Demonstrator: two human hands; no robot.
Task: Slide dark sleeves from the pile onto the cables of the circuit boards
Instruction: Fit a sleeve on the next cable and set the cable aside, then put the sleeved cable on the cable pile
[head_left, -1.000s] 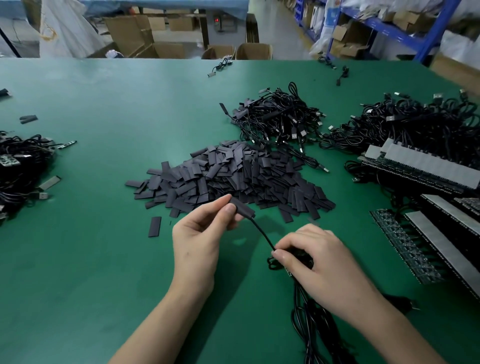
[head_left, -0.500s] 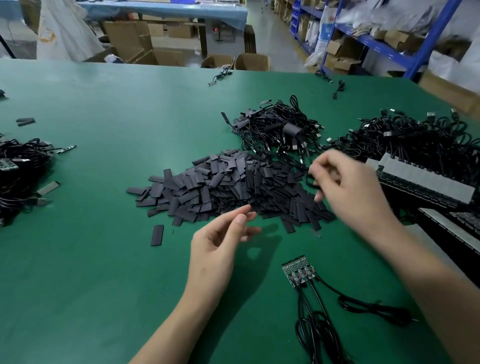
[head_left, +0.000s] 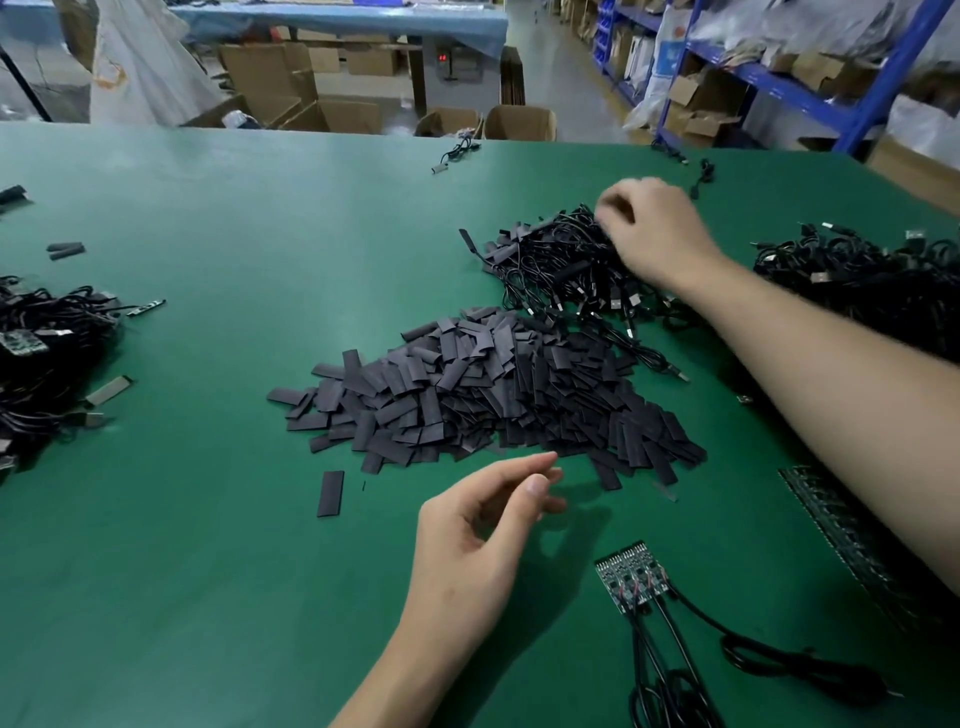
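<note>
Green matting covers our wide worktop (head_left: 208, 545), and at its middle lies the pile of dark sleeves (head_left: 493, 395), short flat pieces heaped loosely. One stray sleeve (head_left: 331, 493) lies apart off the pile's near-left edge. Nearer to us and right of centre, a small circuit board (head_left: 631, 579) lies flat. Its cables (head_left: 670, 670) trail toward the near edge and loop off to the right.

Our left hand (head_left: 467, 551) hovers between the board and the pile, its fingers loosely spread and holding nothing, their tips just short of the pile's near edge. Our right hand (head_left: 649, 228) reaches over to the tangle of black cables (head_left: 561, 270) just beyond the pile. Its fingers bend down into the wires, but through the blur we cannot tell whether they grip one.

We have bare green room to the left of the pile and toward the near-left corner. The right heap of cables (head_left: 857, 275) and the left heap of cables (head_left: 47, 353) crowd the two side edges, and strips of boards (head_left: 852, 545) lie under our right forearm. Past the far edge stand cardboard boxes (head_left: 291, 88) and blue shelving (head_left: 883, 67).
</note>
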